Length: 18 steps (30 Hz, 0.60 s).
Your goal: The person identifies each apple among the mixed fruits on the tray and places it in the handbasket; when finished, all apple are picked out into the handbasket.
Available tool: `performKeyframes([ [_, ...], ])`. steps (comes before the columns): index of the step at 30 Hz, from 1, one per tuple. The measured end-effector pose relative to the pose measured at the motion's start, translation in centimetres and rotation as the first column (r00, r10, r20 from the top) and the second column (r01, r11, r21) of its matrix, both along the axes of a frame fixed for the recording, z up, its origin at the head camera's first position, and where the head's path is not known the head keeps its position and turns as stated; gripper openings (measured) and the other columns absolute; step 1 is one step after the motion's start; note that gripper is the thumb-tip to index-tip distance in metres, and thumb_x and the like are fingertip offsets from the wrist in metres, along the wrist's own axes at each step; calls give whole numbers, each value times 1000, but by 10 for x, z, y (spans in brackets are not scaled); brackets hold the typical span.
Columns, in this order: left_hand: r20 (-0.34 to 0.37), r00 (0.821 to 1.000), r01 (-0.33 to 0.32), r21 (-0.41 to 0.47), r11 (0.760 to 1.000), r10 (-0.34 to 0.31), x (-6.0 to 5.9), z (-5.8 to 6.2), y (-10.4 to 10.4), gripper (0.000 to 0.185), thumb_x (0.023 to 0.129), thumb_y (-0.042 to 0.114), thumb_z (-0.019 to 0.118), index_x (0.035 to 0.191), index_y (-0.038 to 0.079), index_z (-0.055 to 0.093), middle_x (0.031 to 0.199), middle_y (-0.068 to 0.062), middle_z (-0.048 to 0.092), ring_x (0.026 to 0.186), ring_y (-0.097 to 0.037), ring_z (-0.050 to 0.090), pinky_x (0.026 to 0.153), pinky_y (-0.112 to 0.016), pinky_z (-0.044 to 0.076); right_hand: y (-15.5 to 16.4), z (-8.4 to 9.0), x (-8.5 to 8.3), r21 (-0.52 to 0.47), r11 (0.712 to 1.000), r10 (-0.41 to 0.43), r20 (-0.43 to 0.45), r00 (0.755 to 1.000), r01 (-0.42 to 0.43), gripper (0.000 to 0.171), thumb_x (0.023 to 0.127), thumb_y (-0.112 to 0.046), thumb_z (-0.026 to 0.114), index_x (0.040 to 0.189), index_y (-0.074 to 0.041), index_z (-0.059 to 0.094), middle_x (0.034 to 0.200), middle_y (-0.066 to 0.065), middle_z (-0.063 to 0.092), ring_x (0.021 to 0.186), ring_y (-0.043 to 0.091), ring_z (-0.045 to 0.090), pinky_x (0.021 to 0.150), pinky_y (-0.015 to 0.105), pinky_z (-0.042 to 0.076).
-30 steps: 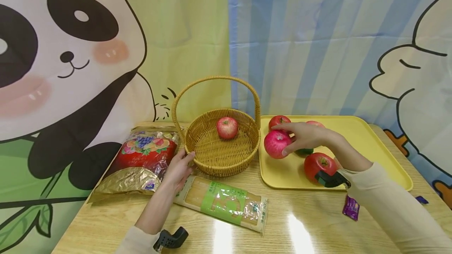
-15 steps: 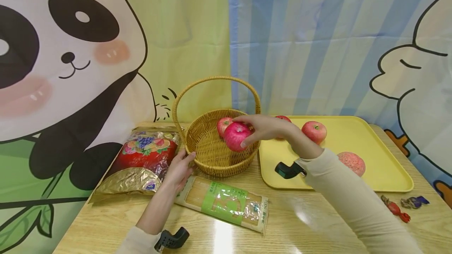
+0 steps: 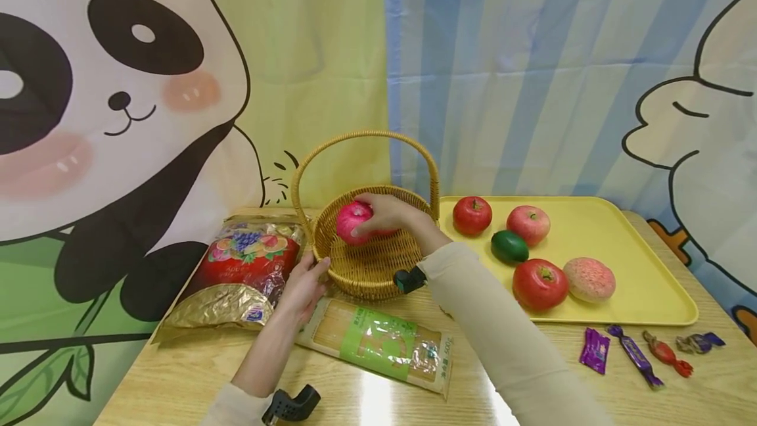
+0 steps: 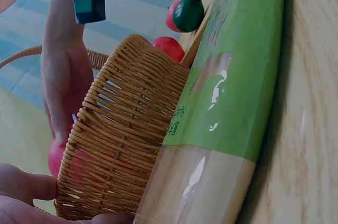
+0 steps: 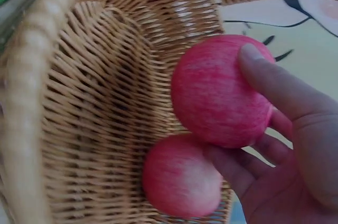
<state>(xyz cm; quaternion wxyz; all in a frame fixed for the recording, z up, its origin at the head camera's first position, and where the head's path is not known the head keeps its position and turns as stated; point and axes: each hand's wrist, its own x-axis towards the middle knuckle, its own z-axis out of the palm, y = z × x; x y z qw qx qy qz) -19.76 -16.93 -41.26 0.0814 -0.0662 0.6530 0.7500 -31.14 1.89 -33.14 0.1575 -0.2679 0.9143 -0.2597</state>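
Note:
My right hand point(image 3: 378, 214) holds a pink-red apple point(image 3: 353, 221) inside the wicker basket point(image 3: 349, 268), fingers curled round it. In the right wrist view the held apple point(image 5: 222, 92) hangs just above a second apple point(image 5: 182, 176) lying on the basket floor point(image 5: 95, 129). My left hand point(image 3: 304, 284) rests with straight fingers against the basket's left outer wall, seen in the left wrist view as the basket wall point(image 4: 121, 145) with fingertips point(image 4: 31, 192) beside it. A noodle packet point(image 3: 378, 340) lies in front of the basket.
A yellow tray point(image 3: 644, 242) to the right carries two red apples point(image 3: 472, 214), a pinkish apple point(image 3: 528, 223), a green fruit point(image 3: 509, 246) and a peach point(image 3: 589, 279). Several wrapped candies point(image 3: 635, 350) lie before it. A foil snack bag point(image 3: 242, 268) sits left of the basket.
My right hand carried the apple from the tray leftward over the basket rim and down into the basket. The left hand stayed at the basket's side.

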Motion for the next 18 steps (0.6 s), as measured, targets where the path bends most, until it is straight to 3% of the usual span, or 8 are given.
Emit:
performKeyframes([
  [18, 7, 1000, -1, 2, 1000, 1, -1, -1, 0, 56, 105, 17, 40, 155, 7, 17, 157, -16, 26, 144, -33, 30, 121, -48, 29, -35, -22, 9, 104, 991, -89, -12, 996, 89, 81, 87, -37, 72, 153, -15, 30, 149, 9, 45, 134, 28, 46, 110, 46, 44],
])
